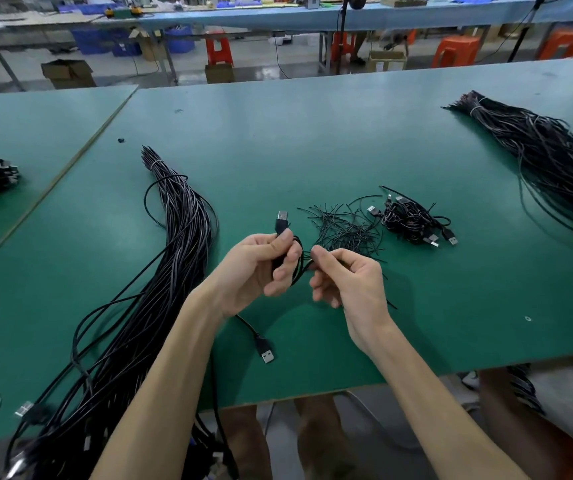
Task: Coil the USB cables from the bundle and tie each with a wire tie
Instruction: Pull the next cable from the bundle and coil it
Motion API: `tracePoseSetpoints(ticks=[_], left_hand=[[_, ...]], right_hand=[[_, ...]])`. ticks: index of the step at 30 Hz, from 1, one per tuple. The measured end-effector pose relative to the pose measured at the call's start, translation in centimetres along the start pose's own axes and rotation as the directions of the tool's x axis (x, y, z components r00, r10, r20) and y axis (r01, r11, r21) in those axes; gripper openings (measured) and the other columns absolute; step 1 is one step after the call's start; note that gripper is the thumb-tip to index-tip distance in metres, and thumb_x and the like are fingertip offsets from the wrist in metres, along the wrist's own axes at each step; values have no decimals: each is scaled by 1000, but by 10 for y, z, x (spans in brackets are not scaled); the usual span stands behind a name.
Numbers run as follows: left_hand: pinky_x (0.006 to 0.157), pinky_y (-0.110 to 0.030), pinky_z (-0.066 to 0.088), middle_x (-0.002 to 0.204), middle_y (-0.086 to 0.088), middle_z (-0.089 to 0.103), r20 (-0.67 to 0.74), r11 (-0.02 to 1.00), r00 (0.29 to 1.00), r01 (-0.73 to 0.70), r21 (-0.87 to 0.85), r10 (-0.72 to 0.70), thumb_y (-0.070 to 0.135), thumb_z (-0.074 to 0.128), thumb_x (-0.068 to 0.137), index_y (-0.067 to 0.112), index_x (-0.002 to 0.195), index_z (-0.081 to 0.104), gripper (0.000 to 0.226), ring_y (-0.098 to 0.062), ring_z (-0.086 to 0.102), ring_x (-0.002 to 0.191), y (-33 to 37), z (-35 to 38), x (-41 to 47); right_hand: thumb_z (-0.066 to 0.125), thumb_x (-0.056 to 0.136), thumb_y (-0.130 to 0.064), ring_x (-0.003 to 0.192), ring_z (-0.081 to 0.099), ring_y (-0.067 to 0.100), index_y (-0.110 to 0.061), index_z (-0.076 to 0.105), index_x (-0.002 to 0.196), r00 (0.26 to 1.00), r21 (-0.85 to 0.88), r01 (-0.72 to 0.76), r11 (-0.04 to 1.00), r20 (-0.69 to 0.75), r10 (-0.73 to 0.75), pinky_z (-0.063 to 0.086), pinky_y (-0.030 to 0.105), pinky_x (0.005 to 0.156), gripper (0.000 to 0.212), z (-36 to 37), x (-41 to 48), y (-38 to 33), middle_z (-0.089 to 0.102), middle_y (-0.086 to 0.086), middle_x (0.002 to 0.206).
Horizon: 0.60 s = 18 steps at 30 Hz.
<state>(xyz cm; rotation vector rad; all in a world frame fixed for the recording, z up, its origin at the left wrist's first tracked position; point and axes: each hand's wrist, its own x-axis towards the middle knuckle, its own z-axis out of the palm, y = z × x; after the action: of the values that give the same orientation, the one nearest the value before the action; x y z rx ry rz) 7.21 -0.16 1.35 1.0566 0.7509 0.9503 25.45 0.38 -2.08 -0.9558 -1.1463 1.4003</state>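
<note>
Left hand point(261, 265): I grip the coiled cable point(282, 223) mid-coil; probably light, springy.
Right hand point(347, 282): pinching a wire tie point(307, 264) — thin, bendable.

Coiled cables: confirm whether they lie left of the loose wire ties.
No, the coiled cables lie just to the right of the wire ties.

We list:
- One black USB cable point(295, 268), gathered in loops in the left hand point(261, 268). Its silver-tipped plug point(282, 220) stands upright above the thumb, and the right hand point(347, 282) pinches its strands.
- One long black bundle point(177, 237), bound near its far end, lying left of the hands.
- A loose heap of thin black wire ties point(344, 226), just beyond the right hand.
- Several finished coils point(413, 221), beyond the heap and further right.
</note>
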Motion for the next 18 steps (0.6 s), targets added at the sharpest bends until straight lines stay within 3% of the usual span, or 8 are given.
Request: tracePoseSetpoints(ticks=[3,6,12,14,18], left_hand=[[59,-27,47,63,-2,54,79,999,996,-43,-29,45,29,45,106,13,80,62,35,-17,52,49,7,-5,-6],[73,-34,53,65,3,56,127,974,977,-147,-175,171,31,48,104,13,84,62,31,-14,56,53,10,-12,-10],[77,-30,55,66,7,59,-16,938,971,-237,-252,240,34,41,104,18,84,67,36,-11,57,57,7,-12,-6],[76,-31,56,69,2,64,-16,963,980,-196,-185,196,32,44,104,15,85,69,35,-14,61,58,4,-11,-5],[79,-31,56,84,-15,75,101,993,995,-37,114,26,25,43,108,4,96,71,37,-25,70,67,-4,-4,0]], right_hand=[[77,92,-31,45,62,18,-18,75,74,1000,42,-4,999,-30,5,35,20,37,23,0,0,0,70,13,65],[77,92,-29,46,62,18,-14,74,75,998,89,-17,996,-65,22,35,20,37,23,-2,1,1,70,13,65],[77,92,-26,47,62,17,-9,71,79,997,101,-10,995,-78,18,38,21,39,22,-2,3,3,70,13,65],[77,92,-26,47,62,17,-8,70,80,996,114,-17,993,-90,27,38,21,39,23,-3,4,3,70,12,65],[79,90,-30,46,61,16,-9,70,78,995,73,-7,997,-103,15,37,22,40,25,-2,4,5,70,9,64]])
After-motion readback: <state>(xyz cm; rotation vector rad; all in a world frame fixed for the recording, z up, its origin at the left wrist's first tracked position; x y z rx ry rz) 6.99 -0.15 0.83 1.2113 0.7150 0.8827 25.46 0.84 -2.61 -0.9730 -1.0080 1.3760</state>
